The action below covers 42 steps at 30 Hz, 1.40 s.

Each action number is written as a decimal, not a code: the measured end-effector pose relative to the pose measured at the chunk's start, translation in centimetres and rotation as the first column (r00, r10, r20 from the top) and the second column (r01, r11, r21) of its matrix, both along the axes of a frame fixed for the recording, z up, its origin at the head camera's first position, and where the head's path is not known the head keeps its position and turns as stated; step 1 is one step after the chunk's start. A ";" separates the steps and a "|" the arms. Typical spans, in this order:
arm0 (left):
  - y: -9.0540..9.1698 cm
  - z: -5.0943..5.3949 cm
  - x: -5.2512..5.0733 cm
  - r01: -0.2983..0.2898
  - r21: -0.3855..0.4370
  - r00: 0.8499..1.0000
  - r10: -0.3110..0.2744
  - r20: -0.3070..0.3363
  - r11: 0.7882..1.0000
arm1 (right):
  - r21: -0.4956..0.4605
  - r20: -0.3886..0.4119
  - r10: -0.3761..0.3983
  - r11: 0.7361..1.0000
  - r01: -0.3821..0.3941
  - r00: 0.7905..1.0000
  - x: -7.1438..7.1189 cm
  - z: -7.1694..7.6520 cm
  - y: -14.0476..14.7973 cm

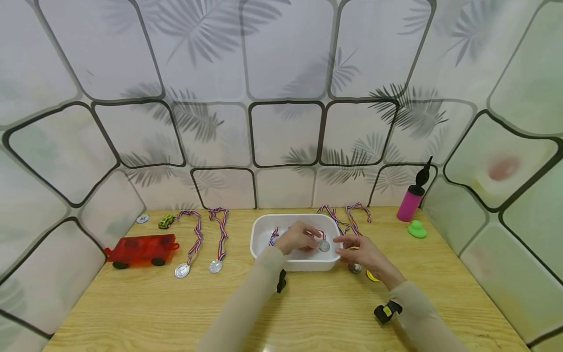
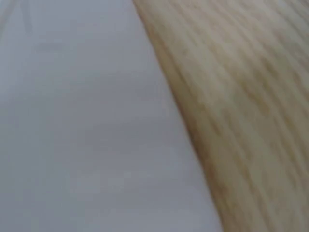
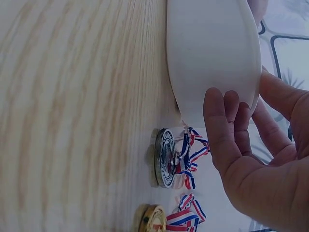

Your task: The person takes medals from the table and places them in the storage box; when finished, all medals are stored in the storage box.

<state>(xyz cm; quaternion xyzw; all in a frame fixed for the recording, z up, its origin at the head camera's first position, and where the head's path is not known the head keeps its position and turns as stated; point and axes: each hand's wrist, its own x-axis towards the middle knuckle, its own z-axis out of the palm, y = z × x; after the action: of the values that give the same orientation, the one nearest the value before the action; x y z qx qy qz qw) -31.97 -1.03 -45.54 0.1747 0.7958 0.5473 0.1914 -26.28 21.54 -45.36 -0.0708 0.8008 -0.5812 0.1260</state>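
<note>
A white plastic basin (image 1: pixel 286 265) stands mid-table, with a silver medal (image 1: pixel 323 245) and striped ribbon (image 1: pixel 273 236) inside. My left hand (image 1: pixel 299 238) reaches into it with bent fingers, just left of that medal; whether it pinches anything is hidden. At the basin's right end is my right hand (image 1: pixel 362 252), its fingers relaxed and spread near the rim. The right wrist view shows this hand (image 3: pixel 256 145) beside the basin wall (image 3: pixel 212 48), with nothing in its fingers. Below it lie a silver medal (image 3: pixel 166 158) and a gold medal (image 3: pixel 153 219) on red-white-blue ribbons.
Two silver medals (image 1: pixel 182 270) with ribbons lie to the left, near a red translucent toy wagon (image 1: pixel 142 249), a small yellow-green toy car (image 1: pixel 166 221) and a round badge (image 1: pixel 142 219). At right are a pink pump (image 1: pixel 410 205) and a green rubber duck (image 1: pixel 417 229).
</note>
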 end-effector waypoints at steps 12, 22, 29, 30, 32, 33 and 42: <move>-2.3 1.7 0.9 0.029 0.059 0.997 -0.033 0.065 0.998 | 0.001 0.006 -0.011 1.000 0.011 1.000 0.0 -0.1 0.0; -6.4 2.7 2.0 0.029 0.102 1.000 -0.029 -0.010 0.994 | 0.012 0.016 -0.020 1.000 0.020 1.000 0.1 -0.1 0.0; -9.8 2.7 2.5 0.006 0.104 0.998 0.001 -0.061 0.995 | 0.017 0.006 -0.003 1.000 0.002 1.000 0.0 0.0 0.0; -10.3 2.8 2.6 -0.002 0.099 0.998 0.008 -0.064 0.995 | 0.015 0.006 -0.002 1.000 0.002 1.000 0.0 -0.1 0.0; -11.1 2.8 2.9 -0.019 0.094 0.997 0.025 -0.066 0.995 | 0.007 0.008 -0.003 1.000 0.003 1.000 0.0 -0.2 0.0; -11.6 2.8 2.9 -0.032 0.094 0.997 0.038 -0.064 0.995 | 0.005 0.005 -0.004 1.000 0.004 1.000 0.0 -0.2 0.0; -15.3 2.9 3.9 -0.105 0.109 0.991 0.113 -0.071 0.988 | 0.001 -0.009 0.008 1.000 -0.008 1.000 -0.1 -0.3 0.0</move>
<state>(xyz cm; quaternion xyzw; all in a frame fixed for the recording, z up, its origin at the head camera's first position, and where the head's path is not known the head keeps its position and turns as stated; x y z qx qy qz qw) -28.05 -16.38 -42.66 0.1616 0.7812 0.5908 0.1208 -26.41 21.58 -45.68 -0.0765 0.8014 -0.5799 0.1247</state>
